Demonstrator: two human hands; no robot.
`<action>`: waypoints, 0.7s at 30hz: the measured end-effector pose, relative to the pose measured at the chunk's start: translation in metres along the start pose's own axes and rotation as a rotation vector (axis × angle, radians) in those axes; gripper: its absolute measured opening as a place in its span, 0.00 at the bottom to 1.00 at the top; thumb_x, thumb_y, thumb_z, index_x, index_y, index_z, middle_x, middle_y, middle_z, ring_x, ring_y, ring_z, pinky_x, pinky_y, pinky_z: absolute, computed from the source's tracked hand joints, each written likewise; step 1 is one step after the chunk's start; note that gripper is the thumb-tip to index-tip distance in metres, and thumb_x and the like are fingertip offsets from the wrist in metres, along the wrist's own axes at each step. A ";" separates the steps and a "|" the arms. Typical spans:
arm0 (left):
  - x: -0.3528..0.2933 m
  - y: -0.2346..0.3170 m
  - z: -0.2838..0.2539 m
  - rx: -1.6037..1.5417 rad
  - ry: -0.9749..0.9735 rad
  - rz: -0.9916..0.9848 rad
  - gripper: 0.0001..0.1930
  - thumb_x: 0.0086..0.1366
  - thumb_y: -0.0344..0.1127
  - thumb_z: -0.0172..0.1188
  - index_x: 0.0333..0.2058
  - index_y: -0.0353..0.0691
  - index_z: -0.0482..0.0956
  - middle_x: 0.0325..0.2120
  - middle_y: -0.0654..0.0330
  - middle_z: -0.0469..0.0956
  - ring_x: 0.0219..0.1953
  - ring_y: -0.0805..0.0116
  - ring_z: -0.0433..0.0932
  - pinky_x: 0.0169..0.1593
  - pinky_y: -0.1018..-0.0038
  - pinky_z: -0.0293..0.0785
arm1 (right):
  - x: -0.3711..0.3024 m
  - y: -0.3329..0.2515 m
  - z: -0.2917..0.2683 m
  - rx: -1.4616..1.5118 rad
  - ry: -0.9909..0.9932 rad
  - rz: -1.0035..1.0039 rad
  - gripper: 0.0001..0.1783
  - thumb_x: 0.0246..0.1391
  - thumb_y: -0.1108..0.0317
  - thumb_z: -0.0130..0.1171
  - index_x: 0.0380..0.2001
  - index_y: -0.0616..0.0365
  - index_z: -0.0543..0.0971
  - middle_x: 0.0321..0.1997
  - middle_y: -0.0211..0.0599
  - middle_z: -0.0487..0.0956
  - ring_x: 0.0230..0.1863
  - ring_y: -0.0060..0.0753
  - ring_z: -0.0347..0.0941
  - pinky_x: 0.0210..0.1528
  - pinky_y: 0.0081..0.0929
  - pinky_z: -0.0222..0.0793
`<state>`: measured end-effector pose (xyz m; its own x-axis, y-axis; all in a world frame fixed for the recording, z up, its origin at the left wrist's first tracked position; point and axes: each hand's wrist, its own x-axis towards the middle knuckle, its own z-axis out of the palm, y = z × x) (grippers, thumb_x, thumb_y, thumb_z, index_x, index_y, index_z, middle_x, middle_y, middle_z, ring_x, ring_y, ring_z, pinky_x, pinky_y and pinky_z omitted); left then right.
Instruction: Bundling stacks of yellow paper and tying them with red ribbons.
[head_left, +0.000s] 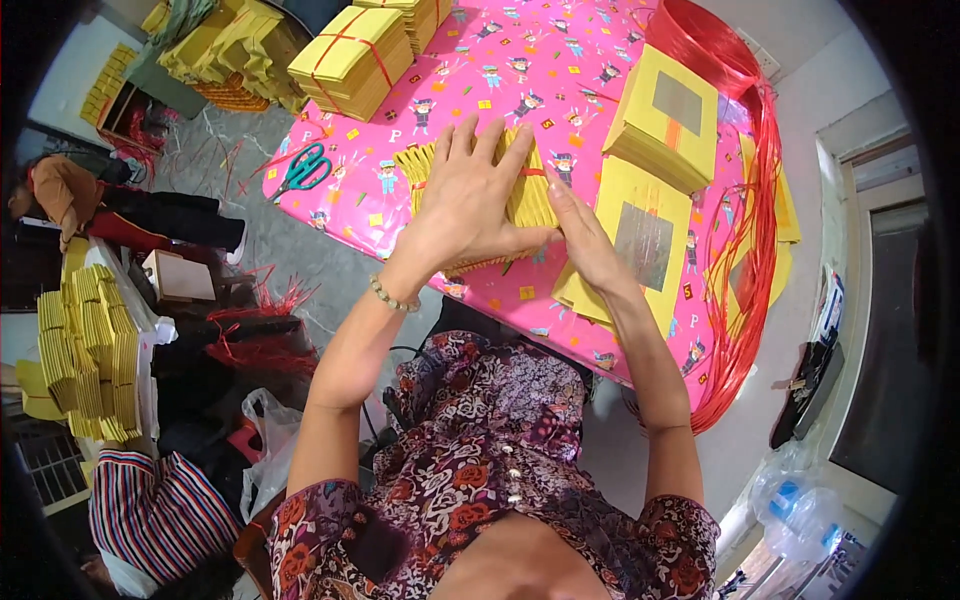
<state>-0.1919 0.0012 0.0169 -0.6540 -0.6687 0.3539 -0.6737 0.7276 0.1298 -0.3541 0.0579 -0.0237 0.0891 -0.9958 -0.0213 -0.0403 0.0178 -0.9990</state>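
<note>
A bundle of yellow folded paper (532,203) lies before me on a pink patterned table cover (455,95), with a red plastic strand across it. My left hand (465,195) is spread flat over its top, fingers pointing away from me, and covers much of it. Along the bundle's right side rests my right hand (592,245), its fingers stretched out and partly hidden. Just right of that hand are yellow sheets with a silver-grey square (645,245). A taller stack of the same sheets (660,120) stands behind them.
Teal-handled scissors (305,170) lie at the table's left edge. Tied yellow paper bundles (350,62) stand at the far left. A red strand coil (700,45) sits far right, with loose red strands (745,310) hanging down. Another person's striped clothing (165,515) shows lower left.
</note>
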 end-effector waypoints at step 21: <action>0.004 -0.009 0.011 0.061 0.052 0.076 0.51 0.43 0.69 0.59 0.57 0.32 0.62 0.53 0.41 0.65 0.55 0.36 0.61 0.59 0.49 0.54 | -0.018 -0.005 -0.006 -0.404 0.197 -0.221 0.23 0.60 0.56 0.49 0.45 0.67 0.75 0.43 0.49 0.77 0.38 0.42 0.76 0.41 0.31 0.70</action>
<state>-0.1926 -0.0095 0.0071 -0.6867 -0.6017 0.4080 -0.6434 0.7642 0.0441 -0.3613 0.0749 -0.0185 -0.0489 -0.9705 0.2362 -0.4273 -0.1935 -0.8831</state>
